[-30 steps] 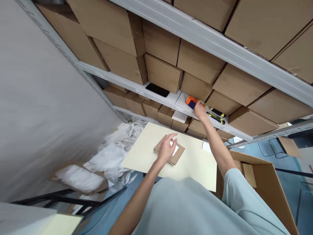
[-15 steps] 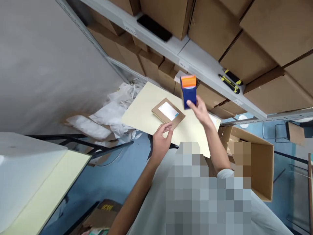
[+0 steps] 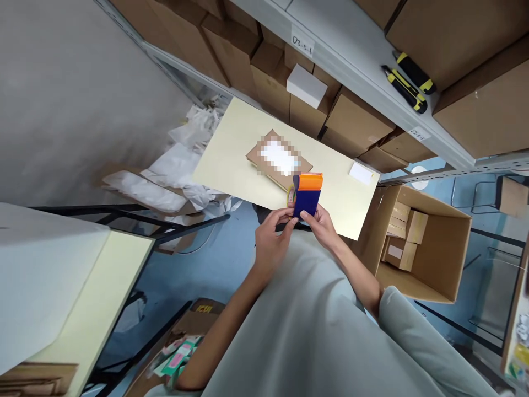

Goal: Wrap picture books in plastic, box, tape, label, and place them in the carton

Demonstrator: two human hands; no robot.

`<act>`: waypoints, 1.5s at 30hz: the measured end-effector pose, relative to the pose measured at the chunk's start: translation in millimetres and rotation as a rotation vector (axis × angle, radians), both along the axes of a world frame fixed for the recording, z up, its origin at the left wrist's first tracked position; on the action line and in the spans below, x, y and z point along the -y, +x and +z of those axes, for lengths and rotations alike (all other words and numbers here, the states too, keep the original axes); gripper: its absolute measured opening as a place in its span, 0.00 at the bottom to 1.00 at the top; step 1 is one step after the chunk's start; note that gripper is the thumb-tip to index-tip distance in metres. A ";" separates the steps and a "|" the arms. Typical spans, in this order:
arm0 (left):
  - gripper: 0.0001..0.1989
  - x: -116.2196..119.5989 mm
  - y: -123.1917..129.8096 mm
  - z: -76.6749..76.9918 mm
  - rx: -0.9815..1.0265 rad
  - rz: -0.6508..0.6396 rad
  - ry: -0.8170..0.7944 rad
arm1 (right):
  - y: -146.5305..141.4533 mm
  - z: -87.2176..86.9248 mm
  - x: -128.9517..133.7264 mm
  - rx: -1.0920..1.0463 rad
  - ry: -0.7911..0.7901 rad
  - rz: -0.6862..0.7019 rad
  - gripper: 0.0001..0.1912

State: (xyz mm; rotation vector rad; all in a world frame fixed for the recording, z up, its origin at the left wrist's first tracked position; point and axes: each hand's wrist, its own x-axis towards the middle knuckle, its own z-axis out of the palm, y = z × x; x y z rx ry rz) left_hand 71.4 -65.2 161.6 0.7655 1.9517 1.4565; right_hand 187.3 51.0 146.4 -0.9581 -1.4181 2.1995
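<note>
My right hand (image 3: 324, 227) is closed around the lower end of a blue and orange tape dispenser (image 3: 306, 203), its thumb on the blue face. A yellowish tape roll (image 3: 290, 196) shows at the dispenser's left side. My left hand (image 3: 271, 237) has its fingers and thumb drawn together in a pinch at the dispenser's lower left edge; anything between them is too small or hidden to make out. Just beyond lies a flat brown cardboard parcel (image 3: 275, 174) with a white label, on the cream tabletop (image 3: 227, 151).
Crumpled white paper (image 3: 165, 168) lies left of the table. Shelves of brown boxes (image 3: 355, 118) stand behind it, two utility knives (image 3: 405, 88) on one shelf. A large open carton (image 3: 444, 259) holding smaller boxes stands at right. A white card (image 3: 361, 172) lies at the table's right end.
The tape dispenser has come down and toward me in my right hand, meeting my left hand. My left fingers have left the parcel's near edge. The camera view has shifted too.
</note>
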 end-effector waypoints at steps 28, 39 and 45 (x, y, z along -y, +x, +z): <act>0.10 -18.2 -58.2 111.0 -0.606 -0.353 0.265 | 69.8 49.2 -47.3 0.166 1.265 0.378 0.03; 0.09 -10.2 -55.5 93.1 -0.610 -0.352 0.223 | 69.0 64.8 -50.9 0.171 1.423 0.385 0.10; 0.03 -4.9 -52.8 90.3 -0.724 -0.293 0.244 | 67.4 66.9 -46.1 0.186 1.504 0.376 0.13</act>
